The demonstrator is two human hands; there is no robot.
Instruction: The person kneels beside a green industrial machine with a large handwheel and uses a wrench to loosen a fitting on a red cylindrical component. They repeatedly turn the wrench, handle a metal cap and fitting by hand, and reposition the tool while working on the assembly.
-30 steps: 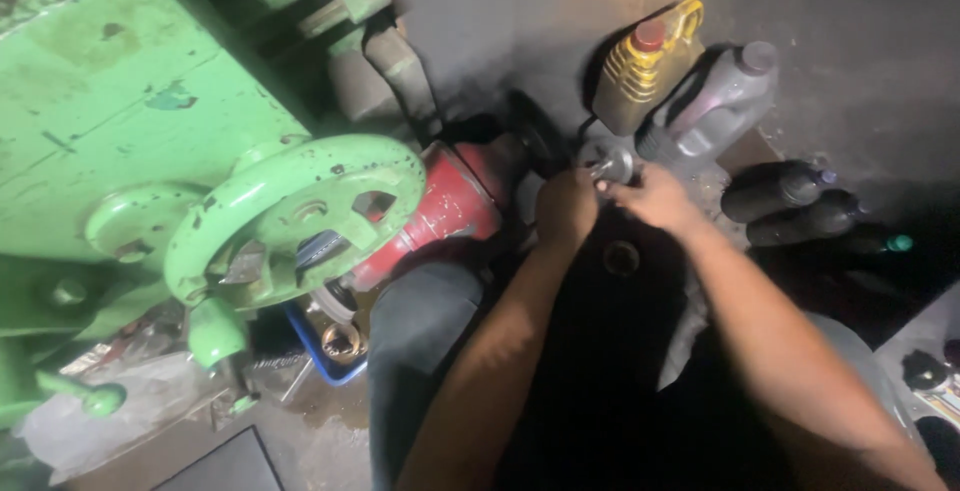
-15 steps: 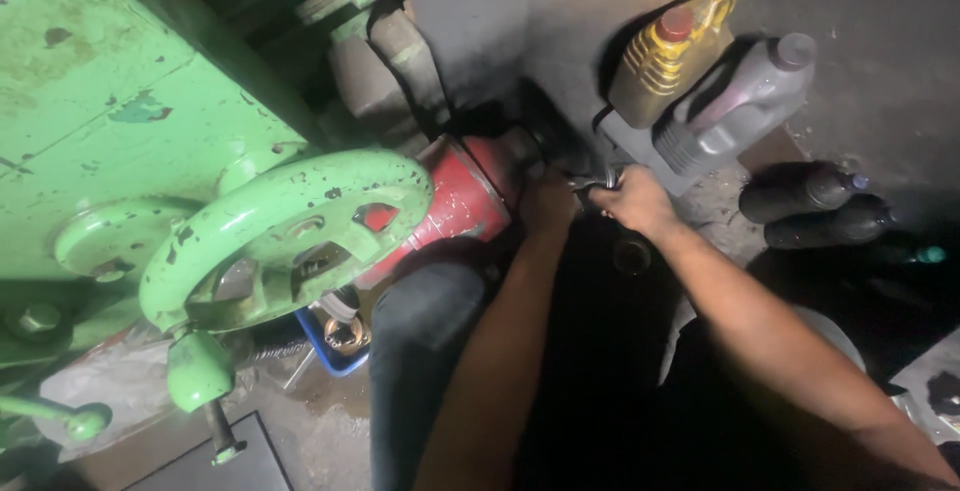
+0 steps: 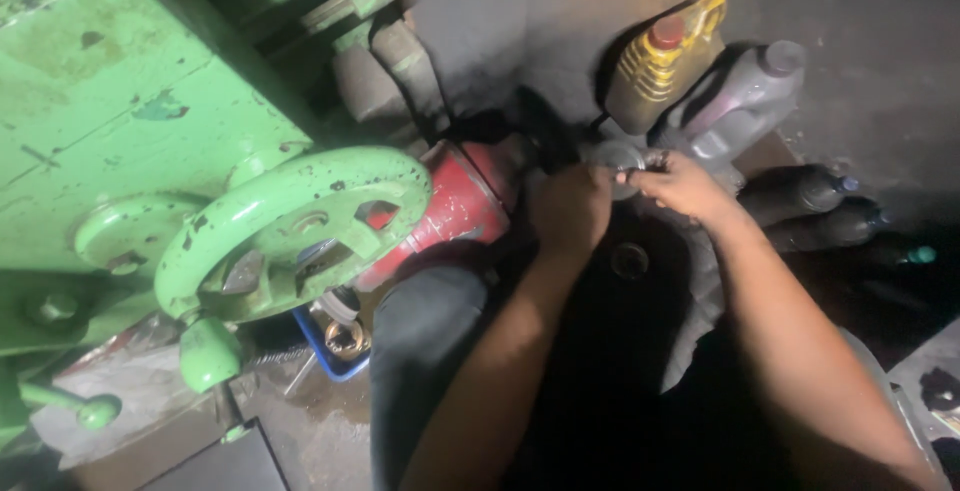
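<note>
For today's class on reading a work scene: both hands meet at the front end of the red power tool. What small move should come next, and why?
Probably a small turn of the round metal part by the right hand while the left hand steadies the red power tool. The right fingertips pinch that part at the tool's front end and the left hand wraps the body beside it. Whether it is loosening or tightening cannot be told.

Chipped green painted-metal handwheel [image 3: 290, 236], scuffed, matt

Handwheel [image 3: 290, 236] sits left, on the machine [image 3: 120, 101]. Cylinder [image 3: 455, 211] lies right of it. Both hands [image 3: 570, 213] [image 3: 682, 183] meet beyond, jugs [image 3: 665, 61] behind them, bottles [image 3: 810, 191] apparently lying further right.
</note>
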